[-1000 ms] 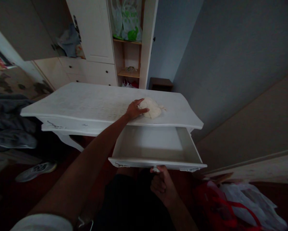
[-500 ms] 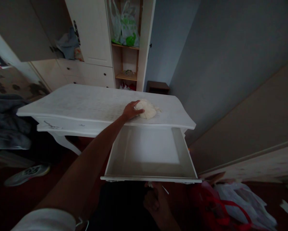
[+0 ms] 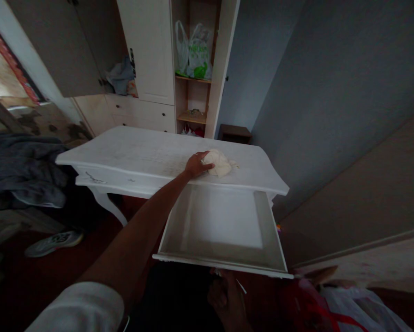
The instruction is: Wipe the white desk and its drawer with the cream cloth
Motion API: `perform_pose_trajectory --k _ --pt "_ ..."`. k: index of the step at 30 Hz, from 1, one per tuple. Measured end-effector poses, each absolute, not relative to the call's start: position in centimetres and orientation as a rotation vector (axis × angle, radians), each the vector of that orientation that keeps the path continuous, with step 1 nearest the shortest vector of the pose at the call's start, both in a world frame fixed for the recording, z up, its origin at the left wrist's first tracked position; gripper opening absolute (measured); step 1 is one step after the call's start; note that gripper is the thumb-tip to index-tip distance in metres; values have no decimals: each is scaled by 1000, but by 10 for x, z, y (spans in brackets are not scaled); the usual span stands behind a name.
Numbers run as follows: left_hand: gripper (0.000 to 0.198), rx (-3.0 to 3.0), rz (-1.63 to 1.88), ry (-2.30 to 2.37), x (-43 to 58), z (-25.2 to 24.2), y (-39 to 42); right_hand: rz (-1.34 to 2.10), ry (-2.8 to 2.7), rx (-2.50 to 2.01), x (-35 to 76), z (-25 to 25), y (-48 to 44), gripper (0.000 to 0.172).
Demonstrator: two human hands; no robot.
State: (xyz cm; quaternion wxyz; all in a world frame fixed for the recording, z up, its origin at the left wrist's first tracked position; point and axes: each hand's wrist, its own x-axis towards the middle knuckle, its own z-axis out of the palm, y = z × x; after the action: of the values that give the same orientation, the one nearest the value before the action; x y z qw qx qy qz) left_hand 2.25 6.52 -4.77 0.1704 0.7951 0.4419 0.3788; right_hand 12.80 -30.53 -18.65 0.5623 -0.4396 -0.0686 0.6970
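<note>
On top of a white table (image 3: 141, 143), my left hand (image 3: 197, 165) reaches across the open drawer's left side and grips a crumpled cream cloth (image 3: 220, 162). Its thumb and fingers close on the cloth's left edge, and the cloth lies against the tabletop. Below, the white drawer (image 3: 232, 219) is pulled out toward me, with nothing visible inside. My right hand (image 3: 222, 293) is under the drawer's front edge with its fingers curled. A small pale knob shows at its fingertips; the hand is in dark shadow.
Behind the table stands a white wardrobe (image 3: 151, 55) with open doors and plastic bags (image 3: 198, 55) on a shelf. Grey clothing (image 3: 23, 166) is heaped at left above a shoe (image 3: 54, 242). Red and white bags (image 3: 331, 309) lie on the floor at right.
My view has turned slightly left, so the furniture appears shifted right. The cloth's folds look a little different under my left hand. The drawer is still open and my right hand stays below its front.
</note>
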Motion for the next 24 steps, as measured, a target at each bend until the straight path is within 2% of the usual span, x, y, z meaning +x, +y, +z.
perform_pose_trajectory --k 7,11,16,19,24 --pt "67 2274 1094 1419 25 -42 50 1695 -203 -948 133 -191 -304 33" --pt "58 2067 1338 1539 28 -45 12 1727 -186 -918 135 -194 -303 35" --pt "47 1787 1617 1563 32 -62 -73 1755 -178 -874 137 -200 -303 36" --pt "38 1681 1440 1717 27 -75 -113 1760 -179 -889 140 -202 -303 36" --pt "29 2010 787 1875 9 -80 -130 1798 -226 -873 142 -205 -302 39"
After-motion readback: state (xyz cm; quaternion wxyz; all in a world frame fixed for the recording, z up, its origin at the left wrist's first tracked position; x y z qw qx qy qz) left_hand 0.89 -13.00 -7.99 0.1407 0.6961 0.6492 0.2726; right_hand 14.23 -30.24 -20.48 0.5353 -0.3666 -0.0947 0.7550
